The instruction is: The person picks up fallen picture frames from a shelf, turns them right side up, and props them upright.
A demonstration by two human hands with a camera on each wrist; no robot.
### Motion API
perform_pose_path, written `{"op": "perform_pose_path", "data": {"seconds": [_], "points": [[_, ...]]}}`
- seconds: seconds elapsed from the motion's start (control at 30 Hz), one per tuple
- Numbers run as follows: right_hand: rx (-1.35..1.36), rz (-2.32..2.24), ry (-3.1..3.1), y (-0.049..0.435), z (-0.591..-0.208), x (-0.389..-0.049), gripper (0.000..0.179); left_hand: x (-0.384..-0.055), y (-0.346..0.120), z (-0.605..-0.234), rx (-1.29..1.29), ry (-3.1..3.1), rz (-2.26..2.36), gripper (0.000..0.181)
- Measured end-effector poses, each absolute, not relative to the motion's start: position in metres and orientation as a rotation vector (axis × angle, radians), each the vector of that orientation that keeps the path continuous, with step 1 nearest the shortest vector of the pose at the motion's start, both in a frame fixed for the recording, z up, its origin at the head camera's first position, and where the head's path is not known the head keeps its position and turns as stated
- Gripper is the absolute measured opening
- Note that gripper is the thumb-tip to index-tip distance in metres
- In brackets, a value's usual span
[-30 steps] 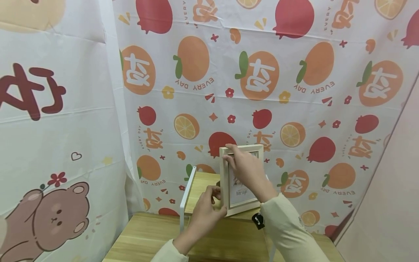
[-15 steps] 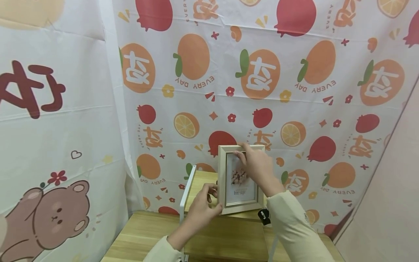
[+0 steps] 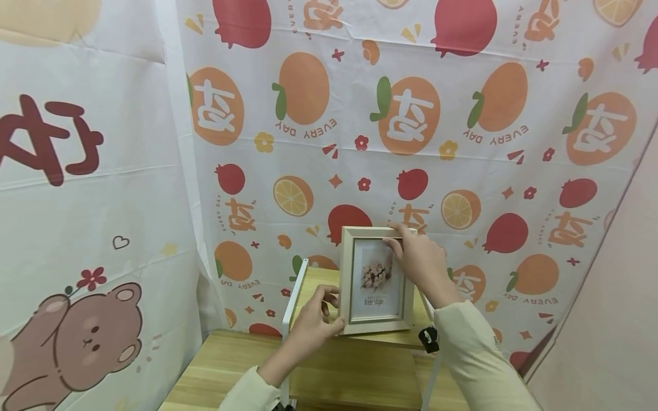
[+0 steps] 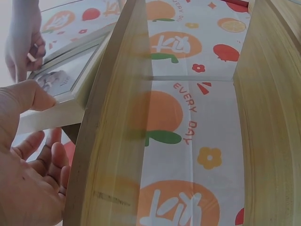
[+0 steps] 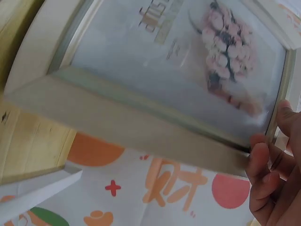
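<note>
A cream picture frame (image 3: pixel 346 274) with a pink flower print and "free style" lettering stands nearly upright at the upper shelf (image 3: pixel 313 285). My left hand (image 3: pixel 311 322) pinches its lower left edge. In the left wrist view, the thumb of this hand (image 4: pixel 28 174) lies on the border of the frame (image 4: pixel 70 108), and the other fingers curl beneath and behind. My right hand (image 3: pixel 424 262) holds the top right corner, thumb in front and fingers over the top. From the right wrist view, the fingers of that hand (image 5: pixel 275 183) grip the corner of the frame (image 5: pixel 131 127).
The shelf has a white metal side rail (image 3: pixel 294 299) on the left. Below it lies a wider wood-grain surface (image 3: pixel 231 359). A fruit-print curtain (image 3: pixel 349 114) hangs close behind, and a bear-print curtain (image 3: pixel 144 217) hangs at the left. A small black device (image 3: pixel 428 339) sits by the right sleeve.
The picture frame has turned from an angle to face the head camera more squarely. My right hand has shifted right along its top edge, and my left hand has moved slightly left.
</note>
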State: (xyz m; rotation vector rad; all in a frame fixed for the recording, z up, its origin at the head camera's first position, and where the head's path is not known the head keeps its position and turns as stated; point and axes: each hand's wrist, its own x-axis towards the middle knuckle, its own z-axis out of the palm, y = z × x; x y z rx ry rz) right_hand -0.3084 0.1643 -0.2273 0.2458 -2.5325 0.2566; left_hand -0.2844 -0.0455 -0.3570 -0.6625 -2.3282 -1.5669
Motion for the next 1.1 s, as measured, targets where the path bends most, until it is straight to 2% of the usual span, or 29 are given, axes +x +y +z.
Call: {"op": "perform_pose_path", "data": {"seconds": [0.47, 1.1], "points": [[0.236, 0.294, -2.506, 0.194, -0.231, -0.308, 0.042, -0.291, -0.05, -0.358, -0.655, -2.314, -1.623, 0.044], [0.235, 0.336, -2.468, 0.19, -0.239, -0.305, 0.042, -0.293, -0.05, -0.357, -0.552, -2.299, -1.67, 0.047]]}}
